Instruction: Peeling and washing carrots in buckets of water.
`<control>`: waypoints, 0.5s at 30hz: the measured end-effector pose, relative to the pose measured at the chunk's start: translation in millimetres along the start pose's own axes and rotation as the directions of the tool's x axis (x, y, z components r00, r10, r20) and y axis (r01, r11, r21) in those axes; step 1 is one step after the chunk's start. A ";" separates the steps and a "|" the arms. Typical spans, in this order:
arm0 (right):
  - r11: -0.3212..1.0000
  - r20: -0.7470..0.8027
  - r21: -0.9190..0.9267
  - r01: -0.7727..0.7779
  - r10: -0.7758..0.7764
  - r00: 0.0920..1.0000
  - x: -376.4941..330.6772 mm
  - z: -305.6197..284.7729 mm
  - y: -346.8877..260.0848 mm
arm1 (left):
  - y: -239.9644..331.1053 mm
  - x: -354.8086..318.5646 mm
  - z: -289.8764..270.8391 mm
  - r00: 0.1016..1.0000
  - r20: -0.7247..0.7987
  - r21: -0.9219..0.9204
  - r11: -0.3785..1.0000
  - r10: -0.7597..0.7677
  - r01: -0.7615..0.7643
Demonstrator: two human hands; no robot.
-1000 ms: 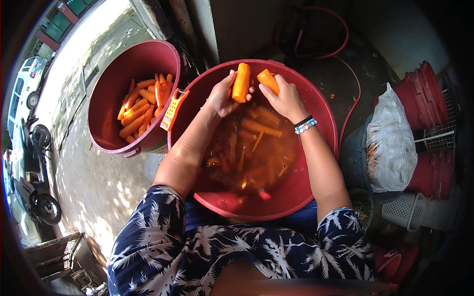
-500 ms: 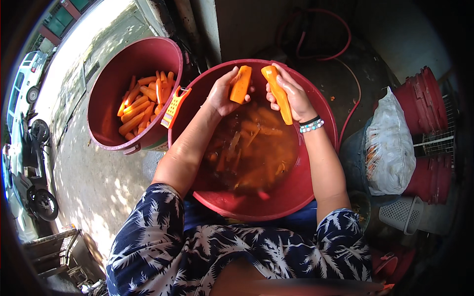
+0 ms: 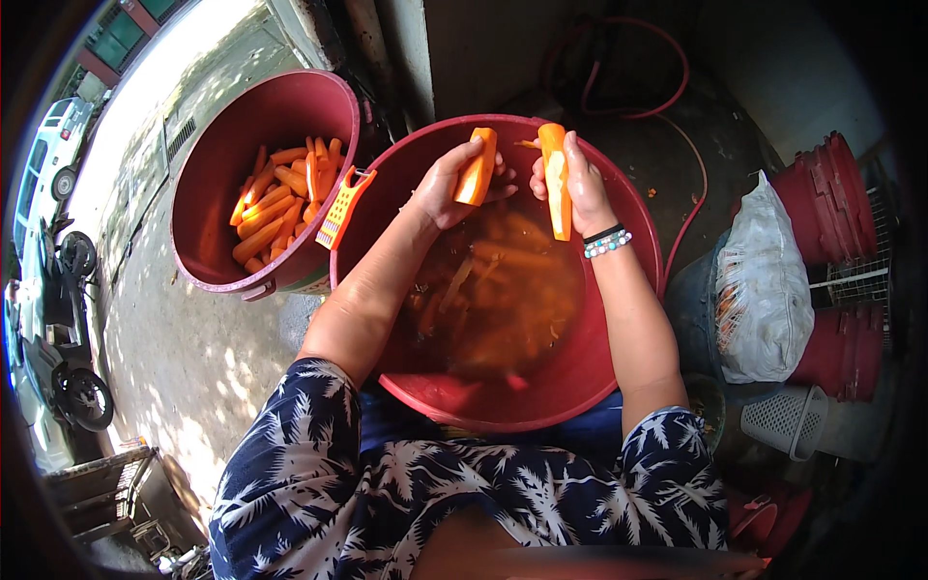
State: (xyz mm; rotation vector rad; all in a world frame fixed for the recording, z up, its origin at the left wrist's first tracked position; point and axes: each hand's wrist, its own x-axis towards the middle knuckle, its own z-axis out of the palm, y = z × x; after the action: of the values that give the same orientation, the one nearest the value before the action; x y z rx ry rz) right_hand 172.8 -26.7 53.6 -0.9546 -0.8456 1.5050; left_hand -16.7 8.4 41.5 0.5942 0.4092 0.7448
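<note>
Above a big red tub (image 3: 464, 411) of brownish water, my left hand (image 3: 440, 188) is closed around a thick carrot piece (image 3: 476, 169). My right hand (image 3: 587, 198), with a black band and a beaded bracelet at the wrist, grips a longer carrot piece (image 3: 557, 184) that tapers downward. The two pieces are apart. A thin orange strip (image 3: 527, 144) shows beside the right-hand piece. Carrots (image 3: 517, 256) lie partly blurred under the water, with peel-like strips among them. An orange plastic tool with slots (image 3: 343, 210) hangs on the tub's left rim.
To the left stands a red bucket (image 3: 198, 232) holding several peeled-looking carrots (image 3: 280, 203). At right are a white woven sack (image 3: 768, 290), stacked red buckets (image 3: 836, 198) and a white basket (image 3: 788, 420). A red hose (image 3: 681, 92) curls behind. Vehicles (image 3: 48, 184) stand far left.
My left hand has shifted slightly right with its carrot piece. In my right hand the other piece has turned closer to upright, and a thin orange strip now shows beside it.
</note>
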 end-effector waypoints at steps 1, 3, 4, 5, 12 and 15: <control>1.000 -0.002 0.000 0.000 0.000 1.000 0.7 -2.4 0.7 | -0.8 0.7 -0.7 1.000 0.001 -0.001 1.000 -0.002 0.002; 0.993 0.105 0.039 -0.115 0.110 0.988 1.3 -5.9 0.5 | -0.6 1.3 -3.4 0.999 0.008 0.054 0.998 -0.044 0.044; 0.993 0.106 0.039 -0.115 0.111 0.988 1.6 -6.7 1.3 | -0.5 1.2 -4.5 0.999 0.007 0.053 0.998 -0.043 0.042; 0.988 0.187 0.081 -0.129 0.112 0.976 1.9 -6.9 1.7 | -0.3 1.4 -4.7 1.000 -0.005 0.106 0.994 -0.025 0.025; 0.939 0.372 0.299 -0.171 0.050 0.927 1.2 -6.9 6.2 | 4.9 1.6 -6.5 0.990 -0.115 0.229 0.972 0.081 -0.053; 0.996 0.200 -0.016 -0.092 0.094 0.975 5.4 -19.0 24.3 | -1.4 11.1 -17.2 0.980 -0.178 0.670 0.740 0.090 0.054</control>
State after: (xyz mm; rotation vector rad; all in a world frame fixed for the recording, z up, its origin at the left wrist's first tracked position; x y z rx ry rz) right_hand 179.6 -24.5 23.1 -0.8668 -0.9604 1.7009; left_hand -17.9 21.8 26.1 1.2182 0.8839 0.6658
